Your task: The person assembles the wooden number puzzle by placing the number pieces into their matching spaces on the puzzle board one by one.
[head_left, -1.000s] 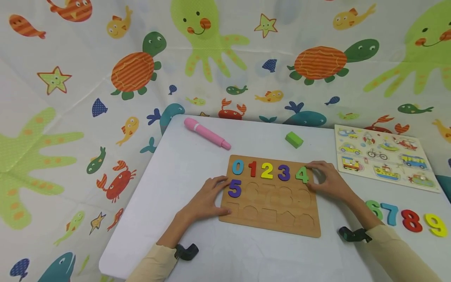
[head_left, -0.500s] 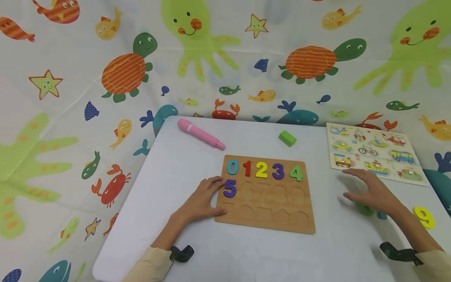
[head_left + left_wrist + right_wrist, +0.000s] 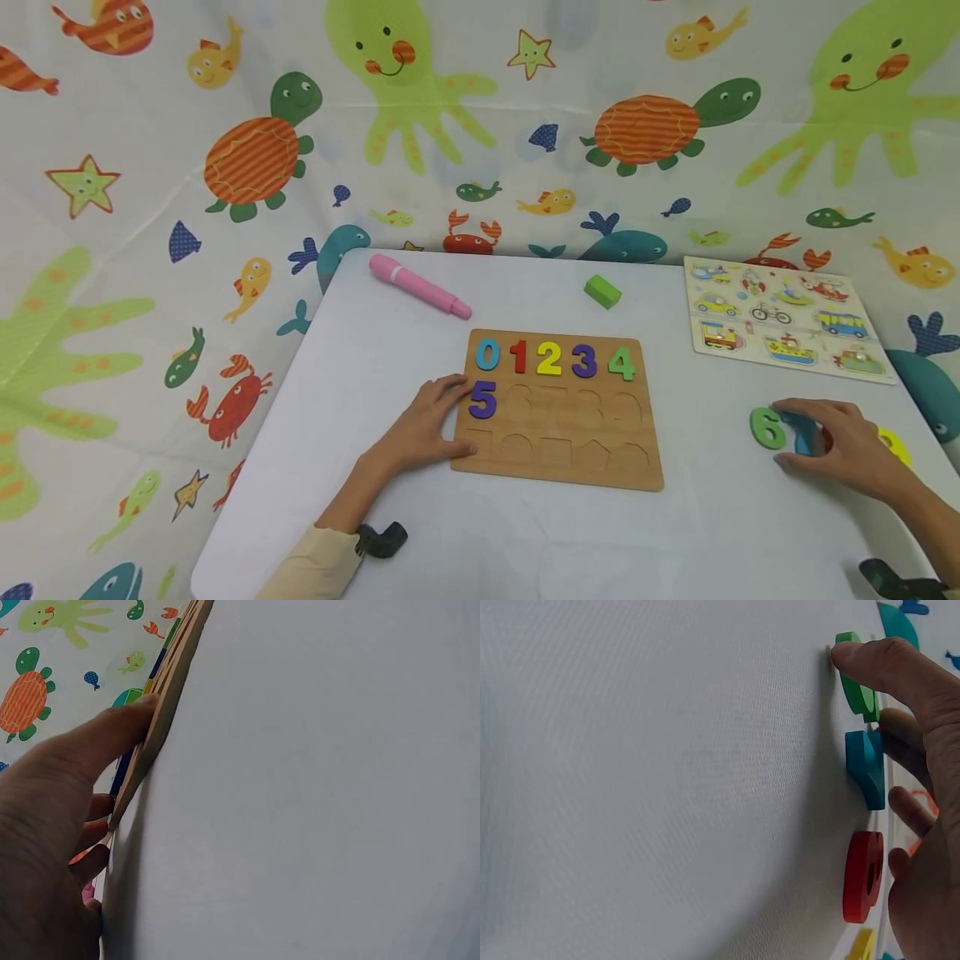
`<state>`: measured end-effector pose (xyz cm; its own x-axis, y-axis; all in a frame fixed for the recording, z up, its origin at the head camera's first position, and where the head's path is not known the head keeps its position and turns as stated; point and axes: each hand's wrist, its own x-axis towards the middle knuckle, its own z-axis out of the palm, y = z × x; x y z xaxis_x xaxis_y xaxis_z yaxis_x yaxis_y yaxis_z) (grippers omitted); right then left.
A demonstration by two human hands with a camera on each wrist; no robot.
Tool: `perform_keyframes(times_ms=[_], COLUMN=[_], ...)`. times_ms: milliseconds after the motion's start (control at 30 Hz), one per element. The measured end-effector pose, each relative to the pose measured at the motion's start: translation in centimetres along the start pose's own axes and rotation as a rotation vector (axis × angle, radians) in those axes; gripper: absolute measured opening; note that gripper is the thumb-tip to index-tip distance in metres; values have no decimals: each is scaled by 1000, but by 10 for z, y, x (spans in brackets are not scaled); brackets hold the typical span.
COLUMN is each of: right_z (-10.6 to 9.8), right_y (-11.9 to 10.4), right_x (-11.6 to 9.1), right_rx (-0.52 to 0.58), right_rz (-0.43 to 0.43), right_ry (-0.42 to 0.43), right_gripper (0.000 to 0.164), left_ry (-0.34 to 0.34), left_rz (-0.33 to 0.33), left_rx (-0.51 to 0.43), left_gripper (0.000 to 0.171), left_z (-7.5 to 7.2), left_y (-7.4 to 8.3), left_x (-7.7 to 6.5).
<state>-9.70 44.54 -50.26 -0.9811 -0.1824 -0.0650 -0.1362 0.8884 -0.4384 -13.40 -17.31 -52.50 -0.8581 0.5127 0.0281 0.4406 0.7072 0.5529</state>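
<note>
1. Number board (image 3: pixel 633 475) flat on the bench (image 3: pixel 555 542), centre of frame. Left hand (image 3: pixel 420 425) at its left edge, fingers and thumb spread, thumb resting on the rim. Reads as bracing, so the board doesn't skate.
2. Right hand (image 3: pixel 847 446), right of frame: thumb and fingers apart, arched around the green 6 (image 3: pixel 757 427) and blue 7 (image 3: pixel 865 766). Thumb overlaps the 6 in the wrist view; can't tell if it's real contact. No pinch visible.
3. Red 8 (image 3: pixel 857 877) and yellow 9 (image 3: pixel 896 446) continue that row. Hand hides the 8 from the head view, partly covers the 9. Counting order, probably so each is easy to find.
4. On the board: blue 0 (image 3: pixel 478 355), red 1 (image 3: pixel 520 357), yellow 2 (image 3: pixel 549 360), purple 3 (image 3: pixel 584 361), green 4 (image 3: pixel 622 363) across the top; purple 5 (image 3: pixel 483 400) starts the middle row. Other outlines unfilled.
5. Pink pen (image 3: pixel 420 287), green block (image 3: pixel 602 292), picture puzzle (image 3: pixel 753 350) sit along the bench's back, presumably for working room.
6. Readable: digits only. No brand or label I can make out; the puzzle shows vehicles, no legible text.
</note>
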Motion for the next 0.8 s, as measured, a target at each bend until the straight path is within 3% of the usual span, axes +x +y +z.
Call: perform_keyframes(times_ms=[300, 567, 800], right_z=[3, 5, 14], right_y=[2, -11, -41], right_x=[2, 9, 29], right_rx=[47, 87, 154], right_rz=[-51, 14, -92], right_ry=[39, 21, 128], right_gripper=[67, 73, 69], left_ry=[5, 20, 17], left_rz=[-7, 0, -3], left_rx=[-7, -10, -10], left_gripper=[95, 93, 95], left_z=[1, 2, 2], left_y=[1, -1, -2], left_x=[0, 0, -1])
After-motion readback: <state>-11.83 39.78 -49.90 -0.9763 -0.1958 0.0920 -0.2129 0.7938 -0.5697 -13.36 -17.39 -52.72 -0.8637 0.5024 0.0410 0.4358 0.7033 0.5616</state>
